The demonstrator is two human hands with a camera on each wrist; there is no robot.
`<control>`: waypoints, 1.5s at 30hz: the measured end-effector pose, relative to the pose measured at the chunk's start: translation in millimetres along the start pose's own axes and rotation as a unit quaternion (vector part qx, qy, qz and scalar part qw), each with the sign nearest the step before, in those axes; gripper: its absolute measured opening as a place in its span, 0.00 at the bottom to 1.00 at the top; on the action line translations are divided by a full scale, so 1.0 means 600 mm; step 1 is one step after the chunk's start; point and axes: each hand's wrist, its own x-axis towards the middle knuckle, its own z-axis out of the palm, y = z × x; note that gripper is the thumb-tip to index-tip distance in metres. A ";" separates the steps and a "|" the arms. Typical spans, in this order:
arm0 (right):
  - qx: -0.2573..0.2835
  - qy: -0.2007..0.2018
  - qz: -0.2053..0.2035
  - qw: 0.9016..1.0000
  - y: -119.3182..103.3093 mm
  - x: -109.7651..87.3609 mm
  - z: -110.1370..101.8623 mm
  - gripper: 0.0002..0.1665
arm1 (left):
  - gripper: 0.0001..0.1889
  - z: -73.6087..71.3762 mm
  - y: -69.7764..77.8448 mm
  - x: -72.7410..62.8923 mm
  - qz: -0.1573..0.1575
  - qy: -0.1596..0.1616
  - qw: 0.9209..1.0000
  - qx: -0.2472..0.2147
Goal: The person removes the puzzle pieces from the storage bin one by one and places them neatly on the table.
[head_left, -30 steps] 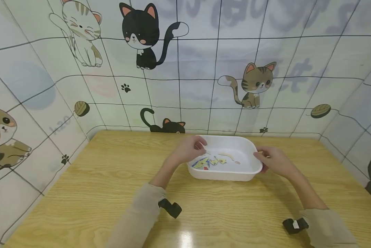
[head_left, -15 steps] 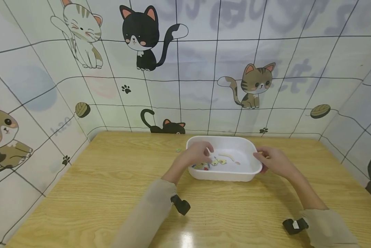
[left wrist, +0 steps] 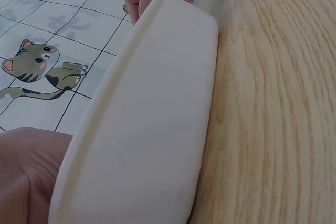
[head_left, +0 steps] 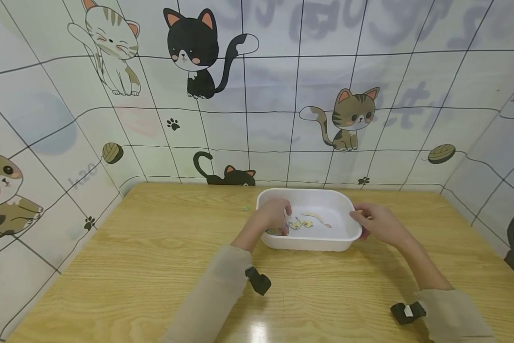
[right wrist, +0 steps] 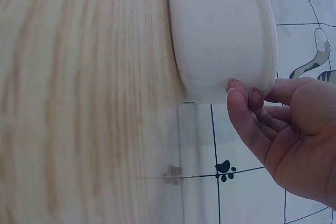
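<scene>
A white plastic tub (head_left: 321,244) with rounded corners stands on the table. My right hand (head_left: 378,222) holds its right end, thumb at the rim and fingers curled underneath it in the right wrist view. My left hand (head_left: 273,214) reaches over the left end, its fingers pointing down inside at a blue, yellow and red printed piece (head_left: 276,232). Its fingertips are hidden, so I cannot tell whether they pinch anything. To their right, small yellow flat pieces (head_left: 307,224) and a thin pale curved strip (head_left: 312,216) lie on the tub's floor.
A tiny green piece (head_left: 246,208) lies on the wooden table (head_left: 154,247), just left of the tub. Behind the table rises a wall covering (head_left: 274,128) printed with cats and grid lines. Both sleeves carry black wrist mounts (head_left: 259,281).
My left hand has moved right and down from the tub's left rim to inside it. The green piece now shows on the table where that hand was. My right hand keeps its hold.
</scene>
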 end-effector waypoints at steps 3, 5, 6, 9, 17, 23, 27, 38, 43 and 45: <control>0.000 0.002 -0.002 1.000 0.002 0.000 0.000 0.24 | 0.22 0.004 0.002 0.002 -0.011 0.001 1.000 0.010; -0.001 0.002 -0.002 1.000 0.003 0.000 0.000 0.24 | 0.20 0.007 0.002 0.003 -0.015 0.002 1.000 0.008; -0.002 0.002 -0.003 1.000 0.003 0.000 0.000 0.24 | 0.18 0.008 0.002 0.004 -0.016 0.003 1.000 0.005; -0.004 0.002 -0.002 1.000 0.004 0.000 0.001 0.24 | 0.13 0.011 -0.001 0.006 -0.016 0.006 1.000 -0.001; -0.008 -0.001 0.006 1.000 0.004 0.001 0.001 0.24 | 0.09 0.013 -0.006 0.008 0.002 0.007 1.000 -0.005; -0.006 -0.003 0.006 1.000 0.003 0.002 0.001 0.24 | 0.09 0.007 -0.009 0.008 0.027 0.004 0.998 -0.059; -0.008 -0.003 0.009 1.000 0.003 0.002 0.001 0.24 | 0.07 0.001 -0.011 0.009 0.050 0.010 0.993 -0.103; -0.009 0.000 0.006 1.000 0.000 0.001 0.002 0.23 | 0.07 -0.012 -0.018 0.006 0.067 0.078 0.969 -0.223; -0.008 0.002 0.005 1.000 0.002 0.001 0.003 0.24 | 0.07 -0.017 -0.015 -0.001 0.060 0.101 0.961 -0.252; -0.007 0.003 0.004 1.000 0.002 0.001 0.003 0.24 | 0.07 -0.022 -0.014 -0.006 0.059 0.101 0.954 -0.275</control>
